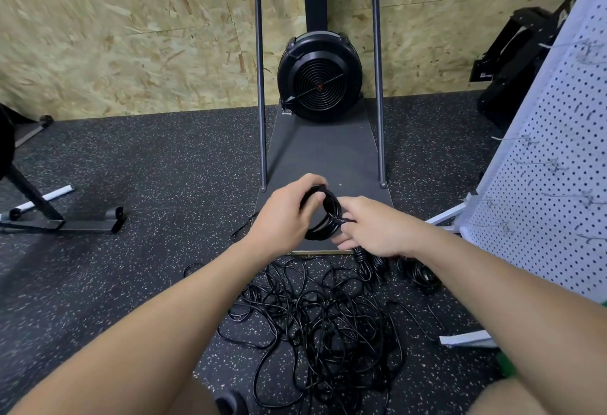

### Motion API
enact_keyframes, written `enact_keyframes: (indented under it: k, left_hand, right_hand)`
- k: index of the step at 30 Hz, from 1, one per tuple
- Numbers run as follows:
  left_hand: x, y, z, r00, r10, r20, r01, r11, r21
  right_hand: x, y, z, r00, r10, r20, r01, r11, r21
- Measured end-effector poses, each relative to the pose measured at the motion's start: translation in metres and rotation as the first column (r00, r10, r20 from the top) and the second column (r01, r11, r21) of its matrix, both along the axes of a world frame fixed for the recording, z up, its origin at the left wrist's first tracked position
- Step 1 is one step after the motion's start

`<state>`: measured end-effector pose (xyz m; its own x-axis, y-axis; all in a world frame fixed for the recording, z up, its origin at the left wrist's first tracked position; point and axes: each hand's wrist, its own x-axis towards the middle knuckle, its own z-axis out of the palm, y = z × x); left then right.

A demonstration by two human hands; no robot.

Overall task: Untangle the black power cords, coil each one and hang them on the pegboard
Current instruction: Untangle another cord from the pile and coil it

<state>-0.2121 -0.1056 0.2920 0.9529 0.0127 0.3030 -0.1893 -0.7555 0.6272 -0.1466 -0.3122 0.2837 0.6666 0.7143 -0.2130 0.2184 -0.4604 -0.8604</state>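
Nearest, a tangle of black cords (315, 326) is spread on the speckled floor (131, 283). Above it, a coiled cord (323, 217) is gripped by the left hand (285, 214) and pinched at its wrap by the right hand (374, 227). Beyond, a fan machine (320, 76) is seen against the chipboard wall (115, 36). Pegboard (542, 184) with hooks at right; no legible writing.

The person's two arms are bare from the elbows down, with no sleeves, no watch and no rings. The left hand (282, 214) and the right hand (377, 229) wear no gloves. Both knees at the bottom are bare too
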Motion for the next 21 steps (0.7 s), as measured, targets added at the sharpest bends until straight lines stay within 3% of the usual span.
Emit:
enact_keyframes:
  k: [5,11,13,15,21]
  left_hand:
    - [0.013,0.008,-0.001,0.997,0.051,-0.066,-0.068,0.954,-0.291]
    - [0.016,-0.004,0.002,0.989,-0.092,-0.114,-0.007,0.749,-0.663]
    - [0.017,-0.008,0.005,0.983,-0.155,-0.094,0.053,0.741,-0.669]
    - [0.020,-0.014,0.008,0.979,-0.195,-0.058,0.123,0.794,-0.595]
    - [0.034,-0.047,0.007,0.945,-0.325,-0.043,0.258,0.818,-0.513]
  right_hand:
    - [0.003,-0.017,0.018,0.988,0.134,0.081,-0.134,0.991,-0.002]
    - [0.012,-0.038,0.022,0.975,0.212,0.059,-0.215,0.975,0.055]
    - [0.012,-0.043,0.023,0.986,0.157,-0.056,-0.151,0.983,0.104]
    - [0.011,-0.042,0.025,0.990,0.051,-0.128,-0.030,0.987,0.160]
    - [0.013,-0.049,0.027,0.982,-0.190,-0.002,0.189,0.976,0.110]
